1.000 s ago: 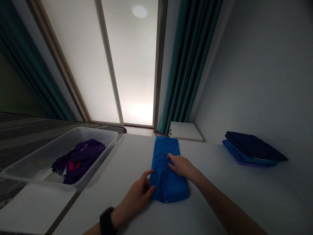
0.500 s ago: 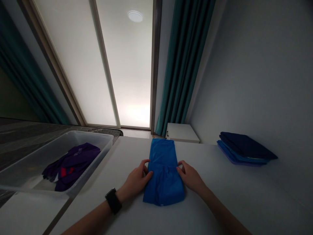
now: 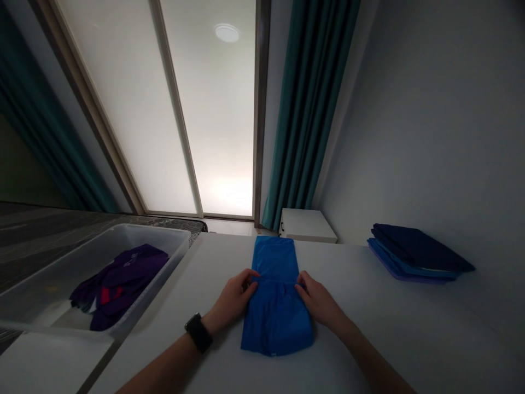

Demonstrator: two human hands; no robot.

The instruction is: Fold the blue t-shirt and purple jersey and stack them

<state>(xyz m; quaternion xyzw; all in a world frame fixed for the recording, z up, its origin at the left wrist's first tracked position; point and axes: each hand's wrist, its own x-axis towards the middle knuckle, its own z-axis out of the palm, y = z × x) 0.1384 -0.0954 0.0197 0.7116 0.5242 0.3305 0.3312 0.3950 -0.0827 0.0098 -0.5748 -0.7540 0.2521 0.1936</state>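
Note:
Blue pants (image 3: 276, 323) lie folded in a narrow strip on the white table, with a gathered waistband running across the middle and a smoother panel beyond it. At the left end of the waistband, my left hand (image 3: 235, 295) pinches the fabric between thumb and fingers. My right hand (image 3: 320, 298) grips the opposite end in the same way. A dark watch (image 3: 198, 332) is on my left wrist.
To the left stands a translucent plastic bin (image 3: 180, 241) with purple clothing (image 3: 129, 279) inside. A stack of folded dark and bright blue clothes (image 3: 420, 249) lies at the right by the wall. A white cabinet (image 3: 307, 224) stands past the table's far edge.
My left fingers have moved slightly inward and closed on the waistband's left end. The right hand stays at its end. The whole view has shifted slightly.

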